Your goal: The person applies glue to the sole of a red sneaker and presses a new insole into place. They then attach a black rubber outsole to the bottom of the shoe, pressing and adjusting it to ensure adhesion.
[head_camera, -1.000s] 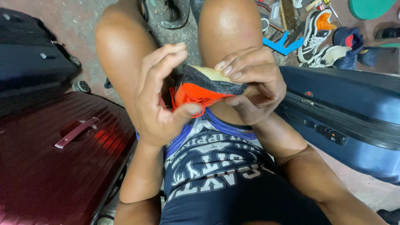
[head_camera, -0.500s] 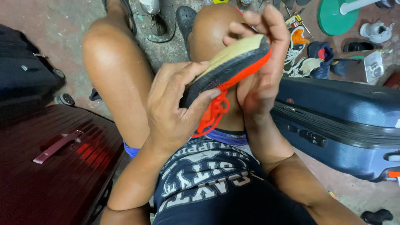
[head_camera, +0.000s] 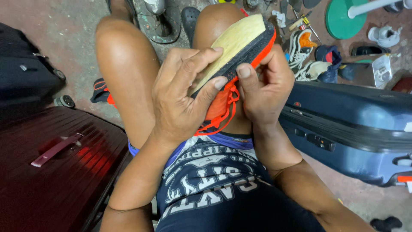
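Stained concrete floor point(head_camera: 64, 30) lies under a seated person's knees. One shoe point(head_camera: 240, 51), with pale ribbed sole, black rim and orange upper with orange laces, sits sole-up over the knees. Left hand point(head_camera: 182, 99) curls around its side, fingers on the sole; right hand point(head_camera: 264, 88) pinches the rim. Two hard suitcases flank the legs: maroon point(head_camera: 56, 172), blue point(head_camera: 352, 129). More shoes point(head_camera: 309, 56) are heaped at the floor's far edge.

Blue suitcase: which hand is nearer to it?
Right. The right hand grips the shoe at its far side, just above the blue suitcase. The left hand holds the shoe's other side, farther off.
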